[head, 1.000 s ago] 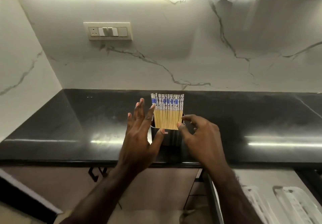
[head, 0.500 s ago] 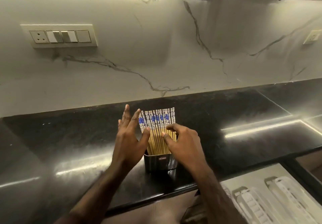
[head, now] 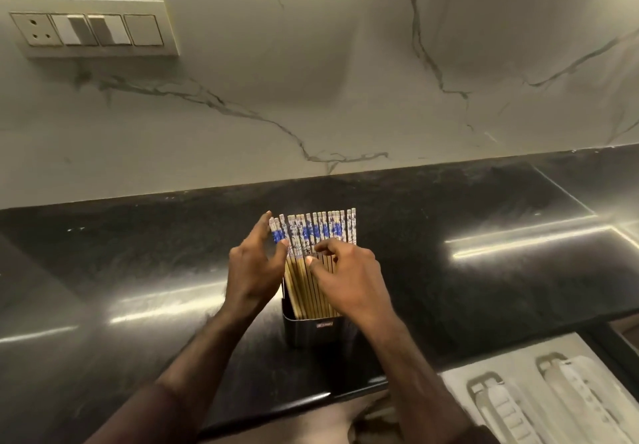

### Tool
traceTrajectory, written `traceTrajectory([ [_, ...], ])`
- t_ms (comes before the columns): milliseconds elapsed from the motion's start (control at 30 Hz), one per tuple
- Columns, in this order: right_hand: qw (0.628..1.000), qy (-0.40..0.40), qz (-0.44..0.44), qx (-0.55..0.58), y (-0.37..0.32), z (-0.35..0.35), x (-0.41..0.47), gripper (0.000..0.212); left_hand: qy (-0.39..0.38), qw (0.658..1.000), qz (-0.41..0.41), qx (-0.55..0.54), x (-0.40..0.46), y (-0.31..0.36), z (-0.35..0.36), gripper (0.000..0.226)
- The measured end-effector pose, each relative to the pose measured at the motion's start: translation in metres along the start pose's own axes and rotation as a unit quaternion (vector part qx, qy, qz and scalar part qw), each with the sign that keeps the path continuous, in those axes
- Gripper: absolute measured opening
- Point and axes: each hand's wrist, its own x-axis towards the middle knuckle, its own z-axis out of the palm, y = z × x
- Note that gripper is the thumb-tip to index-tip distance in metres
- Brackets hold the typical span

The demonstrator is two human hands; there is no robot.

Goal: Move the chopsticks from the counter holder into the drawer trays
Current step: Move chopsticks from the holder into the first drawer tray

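head | chopsticks (head: 316, 236) upright in holder (head: 311, 329) | right hand (head: 349, 281) fingers pinching them | left hand (head: 254, 271) fingers released alongside

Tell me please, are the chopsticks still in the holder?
In: the chopsticks stand upright, lower ends inside the dark holder on the counter.

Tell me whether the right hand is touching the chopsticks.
Touching. The head view shows the right hand with thumb and curled fingers pinching the chopsticks that stand in the holder; no gap shows.
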Motion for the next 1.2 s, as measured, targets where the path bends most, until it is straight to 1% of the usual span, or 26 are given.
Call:
traceTrajectory([
  [133, 1.000, -0.020, -0.014, -0.001, 0.004, 0.005, 0.008, 0.036, 0.024, 0.999, -0.028, -0.018, 0.004, -0.006, 0.005, 0.063],
  [300, 0.999, -0.037, -0.013, 0.004, 0.010, 0.009, 0.013, 0.034, 0.034, 0.997, -0.064, -0.032, 0.007, -0.007, 0.010, 0.066],
  [400, 0.999, -0.040, -0.009, 0.006, 0.013, 0.009, 0.015, 0.034, 0.039, 0.996, -0.075, -0.033, 0.009, -0.011, 0.014, 0.060],
  [567, 0.999, -0.047, -0.010, 0.012, 0.014, 0.010, 0.015, 0.033, 0.038, 0.994, -0.080, -0.057, 0.011, -0.015, 0.017, 0.041],
  [667, 0.998, -0.053, -0.006, 0.011, 0.015, 0.011, 0.014, 0.033, 0.028, 0.991, -0.101, -0.081, 0.012, -0.017, 0.018, 0.030],
  [967, 0.999, -0.051, 0.003, 0.002, 0.014, 0.017, 0.013, 0.031, 0.008, 0.976, -0.161, -0.143, 0.017, -0.021, 0.023, 0.026],
  [1200, 0.998, -0.062, 0.016, 0.008, 0.015, 0.017, 0.010, 0.033, 0.004, 0.972, -0.170, -0.160, 0.016, -0.021, 0.021, 0.023],
])
